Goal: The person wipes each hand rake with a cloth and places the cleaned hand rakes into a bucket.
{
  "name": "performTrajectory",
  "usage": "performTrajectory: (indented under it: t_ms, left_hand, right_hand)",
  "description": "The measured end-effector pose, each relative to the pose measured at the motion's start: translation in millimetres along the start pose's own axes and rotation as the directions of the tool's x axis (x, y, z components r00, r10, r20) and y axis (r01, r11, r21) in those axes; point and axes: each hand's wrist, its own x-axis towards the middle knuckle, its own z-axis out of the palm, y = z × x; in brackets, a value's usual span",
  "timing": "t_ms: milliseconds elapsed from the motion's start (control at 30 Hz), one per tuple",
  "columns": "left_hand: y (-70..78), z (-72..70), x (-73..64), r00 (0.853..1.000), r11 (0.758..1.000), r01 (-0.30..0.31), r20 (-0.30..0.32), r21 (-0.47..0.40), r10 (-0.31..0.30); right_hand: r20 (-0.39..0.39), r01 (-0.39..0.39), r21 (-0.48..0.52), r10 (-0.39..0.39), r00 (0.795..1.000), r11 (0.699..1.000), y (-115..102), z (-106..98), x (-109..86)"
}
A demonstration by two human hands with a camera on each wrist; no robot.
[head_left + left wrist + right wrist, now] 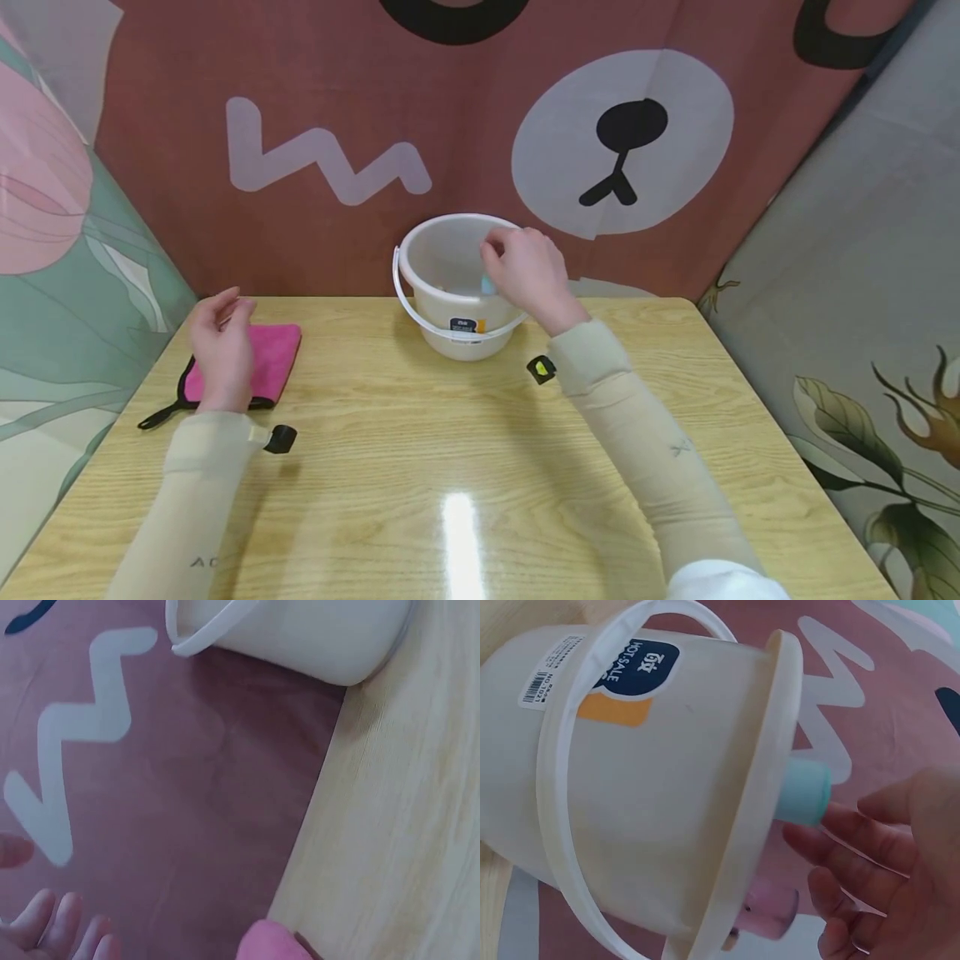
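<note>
A white bucket (465, 346) with a white carry handle (559, 780) stands at the back of the table. Over its right rim is my right hand (528, 271), fingers loosely bent and thumb apart. In the right wrist view, the fingertips of this right hand (885, 862) are right at a light blue cylindrical top (806, 791) that sticks out past the rim. Lower along the rim a pink see-through cylinder (769, 907) also shows. My left hand (221, 346) hovers around a folded pink cloth (273, 358), its fingers relaxed and holding nothing.
A black loop-ended handle (161, 414) sticks out beside the pink cloth on the wooden table (390, 467). Right behind the bucket hangs a reddish-brown curtain (315, 242) with a bear print. Patterned fabric (847, 275) closes off the right side.
</note>
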Motion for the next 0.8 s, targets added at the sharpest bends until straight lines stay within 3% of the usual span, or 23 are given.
performTrajectory:
  t_ms: [100,300,533,800]
  left_hand:
    - [6.1,6.0,-4.7,0.996,0.996,-0.004,0.086,0.094,-0.004]
    - [14.1,16.6,-14.3,0.969,0.947,-0.128,0.241,0.296,0.056]
    - [21.8,30.5,-24.1,0.917,0.9,-0.29,0.364,0.325,0.164]
    - [28.6,39.3,-26.0,0.863,0.835,-0.404,0.46,0.375,0.211]
  right_hand:
    - [-0.016,-0.05,0.048,0.051,0.999,0.998,3.2,-5.8,-5.1]
    - [-0.073,-0.09,0.118,0.099,0.992,0.989,15.3,-15.5,-16.8]
    - [-0.151,-0.101,0.135,0.121,0.981,0.986,33.2,-25.3,-28.6]
    - [-0.248,-0.122,0.148,0.156,0.956,0.981,60.0,-32.9,-35.1]
